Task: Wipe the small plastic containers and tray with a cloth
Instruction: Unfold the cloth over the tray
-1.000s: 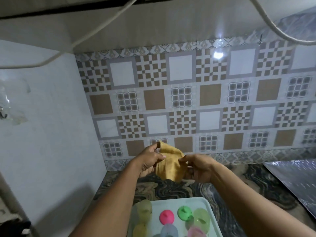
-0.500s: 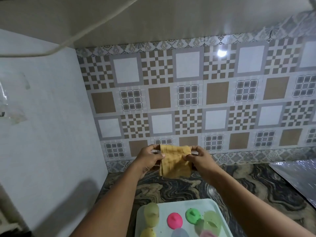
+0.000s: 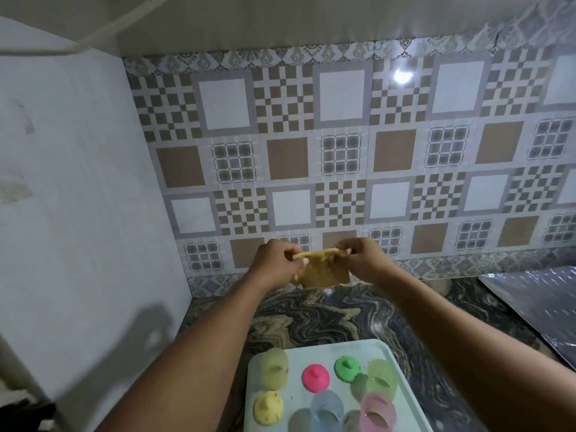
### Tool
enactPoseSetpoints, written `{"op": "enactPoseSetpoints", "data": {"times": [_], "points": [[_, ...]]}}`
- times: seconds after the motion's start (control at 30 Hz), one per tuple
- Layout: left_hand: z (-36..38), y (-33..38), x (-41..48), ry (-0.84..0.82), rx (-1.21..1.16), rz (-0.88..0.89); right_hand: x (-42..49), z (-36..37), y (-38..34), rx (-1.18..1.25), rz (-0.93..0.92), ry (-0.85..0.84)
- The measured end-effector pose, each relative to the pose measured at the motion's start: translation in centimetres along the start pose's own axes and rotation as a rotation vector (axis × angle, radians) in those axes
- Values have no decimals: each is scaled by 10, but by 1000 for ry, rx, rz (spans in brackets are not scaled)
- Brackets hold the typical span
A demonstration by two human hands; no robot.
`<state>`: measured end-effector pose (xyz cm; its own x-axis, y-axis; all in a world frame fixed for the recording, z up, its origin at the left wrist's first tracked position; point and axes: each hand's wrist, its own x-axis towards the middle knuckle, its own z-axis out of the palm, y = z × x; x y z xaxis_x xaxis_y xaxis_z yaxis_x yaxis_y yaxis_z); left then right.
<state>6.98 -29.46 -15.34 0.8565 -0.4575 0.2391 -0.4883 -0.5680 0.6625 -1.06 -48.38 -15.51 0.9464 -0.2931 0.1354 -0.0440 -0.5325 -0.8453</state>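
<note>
A yellow cloth (image 3: 321,272) hangs in the air in front of the tiled wall, well above the counter. My left hand (image 3: 276,265) pinches its upper left edge and my right hand (image 3: 363,260) pinches its upper right edge. Below my arms a pale green tray (image 3: 314,349) lies on the counter. On it stand several small translucent cups: a yellow cup (image 3: 274,367), a green cup (image 3: 381,378), a blue cup (image 3: 326,411) and a pink cup (image 3: 377,413). Between them lie a pink lid (image 3: 315,377), a green lid (image 3: 347,369) and a yellow lid (image 3: 268,408).
The dark marbled counter (image 3: 327,313) runs back to the patterned tile wall (image 3: 343,157). A white side panel (image 3: 78,198) closes the left. A shiny foil sheet (image 3: 536,304) covers the counter at right. A cord (image 3: 93,39) hangs overhead at upper left.
The cloth went from hanging loosely to being stretched and folded between both hands, which rose slightly. The view tilted down, so more of the tray shows.
</note>
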Motion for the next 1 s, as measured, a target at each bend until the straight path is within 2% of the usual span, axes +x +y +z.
{"op": "enactPoseSetpoints", "data": {"times": [0.13,0.27,0.37,0.47,0.53,0.63,0.7,0.77,0.87,0.93,1.0], "points": [[3,-2,-1,-41,-67,-4,-8,7,10,296,121,56],[17,3,-3,-49,-112,23,-1,35,34,533,338,180],[28,11,-4,-85,-103,52,-2,52,42,821,456,145],[37,17,-5,-136,-117,39,-8,62,41,1007,514,167],[39,18,-5,-214,-140,14,-14,67,39,1136,553,165],[41,18,-7,-376,-163,-25,-24,72,34,1299,582,68],[41,13,-6,-353,-246,-56,-28,73,34,1370,582,23],[37,-1,-4,-202,-308,-93,-30,74,36,1371,576,26],[30,-39,-5,-54,-226,-173,-35,77,48,1395,585,61],[33,-70,-15,-82,-56,-220,-39,82,55,1369,606,47],[43,-103,-30,-185,106,-252,-46,91,64,1274,672,6]]}}
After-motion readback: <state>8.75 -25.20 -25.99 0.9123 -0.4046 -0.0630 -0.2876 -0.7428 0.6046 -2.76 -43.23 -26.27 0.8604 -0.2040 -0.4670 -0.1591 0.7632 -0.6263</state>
